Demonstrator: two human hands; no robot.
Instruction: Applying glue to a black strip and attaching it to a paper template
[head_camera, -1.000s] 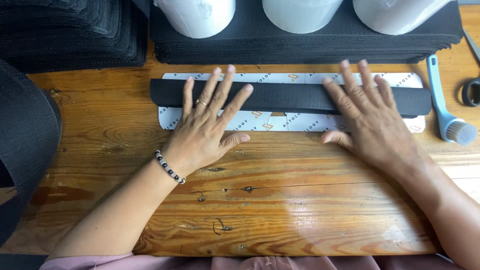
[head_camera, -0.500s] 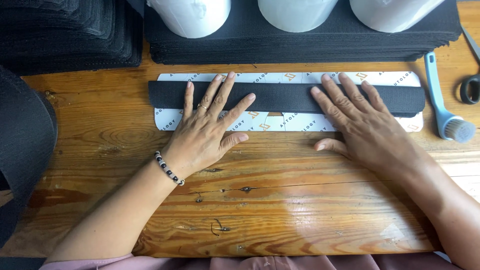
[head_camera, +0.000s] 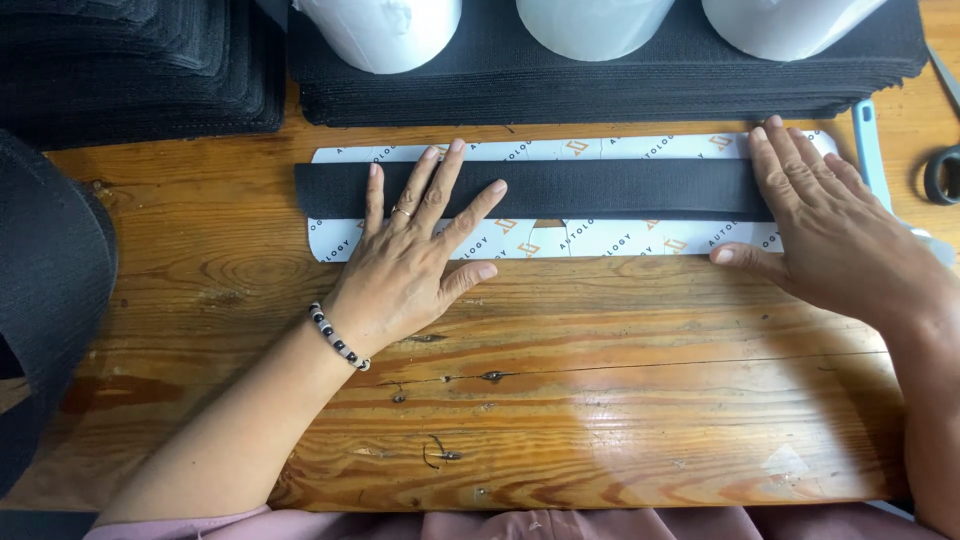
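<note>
Two hands lie flat in the middle band of the frame, and I judge the step in hand to be pressing a black strip (head_camera: 600, 188) down onto a white backing sheet (head_camera: 620, 240) so the two bond along their length. My left hand (head_camera: 415, 265) sits left of centre with fingers spread and released, grasping nothing, fingertips across the strip and palm on the wooden table (head_camera: 600, 400). My right hand (head_camera: 830, 235) is at the right end of the strip, also open and flat, fingers laid over the strip's end and the sheet's rounded corner, thumb touching the sheet's lower edge. The strip runs level across the upper middle of the frame, centred on the sheet so that a pale margin shows above and below. The next move, as I read it, calls for even downward pressure on the uncovered stretch between the hands, keeping the strip parallel to the sheet's edges. The strip looks matte, woven and slightly fuzzy; the sheet is smooth, glossy, with small orange marks and rounded corners. The table is glossy planks with knots and scratches. Along the top edge lies a stack of black fabric (head_camera: 600, 80) with three white rolls (head_camera: 590, 15) on it; a light blue tool handle (head_camera: 868, 140) lies just beside the right hand. A beaded bracelet (head_camera: 338, 338) circles the left wrist.
</note>
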